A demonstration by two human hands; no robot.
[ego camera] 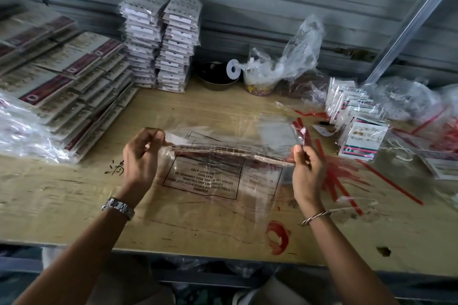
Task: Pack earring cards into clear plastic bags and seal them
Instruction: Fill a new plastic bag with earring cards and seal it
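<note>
Clear plastic bag (pixel 210 181) lies flat on the wooden table (pixel 198 235), near centre, between both hands; its black warning print reads upside down from here; mouth faces the far side. Earring cards (pixel 223 152) sit inside it, their edge showing along the mouth, reddish backing dim through the film. The open flap (pixel 247 131) stands up on the far side of the cards.

Left hand (pixel 140 153) is at the bag's left mouth corner; thumb and fingers curled, pinching the film there; a metal watch (pixel 119 207) on that wrist. Right hand (pixel 307 171) is at the right mouth corner; thumb and forefinger pinch the film, other fingers curled in; a thin bracelet (pixel 316 215) on that wrist. A bit of red strip clings to the film just above the right hand.

Loose red strips (pixel 347 181) lie scattered to the right of the right hand. Small bagged earring cards (pixel 359 131) are stacked in a leaning row further right. Two tall stacks of bagged cards (pixel 161 44) stand far centre against the wall; big cards (pixel 69 77) are spread in overlapping rows far left; loose plastic (pixel 24 131) at the left edge. A dark bowl (pixel 218 77), a tape roll (pixel 234 69) and a crumpled plastic sack (pixel 292 57) sit far centre-right. A red scribble (pixel 277 236) marks the near table edge.
</note>
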